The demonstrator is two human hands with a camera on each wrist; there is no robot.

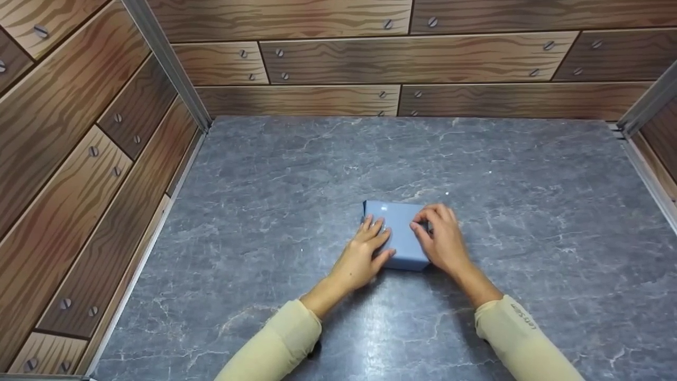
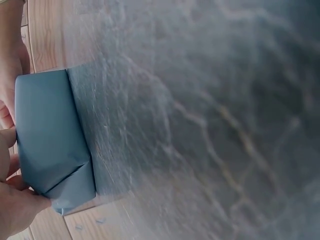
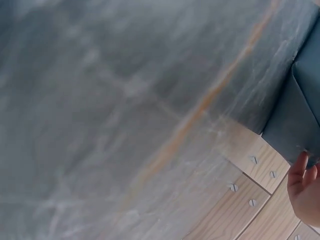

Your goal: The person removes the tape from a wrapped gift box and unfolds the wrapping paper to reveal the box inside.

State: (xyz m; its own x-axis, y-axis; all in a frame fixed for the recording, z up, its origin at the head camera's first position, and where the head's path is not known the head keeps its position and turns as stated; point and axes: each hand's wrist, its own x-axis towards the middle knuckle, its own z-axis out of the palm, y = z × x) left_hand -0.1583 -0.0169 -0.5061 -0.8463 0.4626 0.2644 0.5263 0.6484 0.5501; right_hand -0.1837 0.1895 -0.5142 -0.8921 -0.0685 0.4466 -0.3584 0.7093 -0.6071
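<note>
A small box wrapped in smooth blue paper (image 1: 400, 238) lies on the table between both hands. My left hand (image 1: 362, 256) rests over its left side, fingers spread on top and thumb near the front edge. At the right side, my right hand (image 1: 443, 238) has curled fingers, with thumb and forefinger pinching together at the paper near the top edge. The left wrist view shows the blue wrapped box (image 2: 50, 125) with a slanting fold at one end and fingers against it. In the right wrist view, fingertips touch a folded end of the wrapped box (image 3: 287, 120).
The grey marble-patterned tabletop (image 1: 264, 211) spreads around the box. Wood-print panels (image 1: 328, 61) stand behind and at both sides, with a metal corner post (image 1: 169, 63) at the left. Tiny white specks (image 1: 447, 193) lie beyond the box.
</note>
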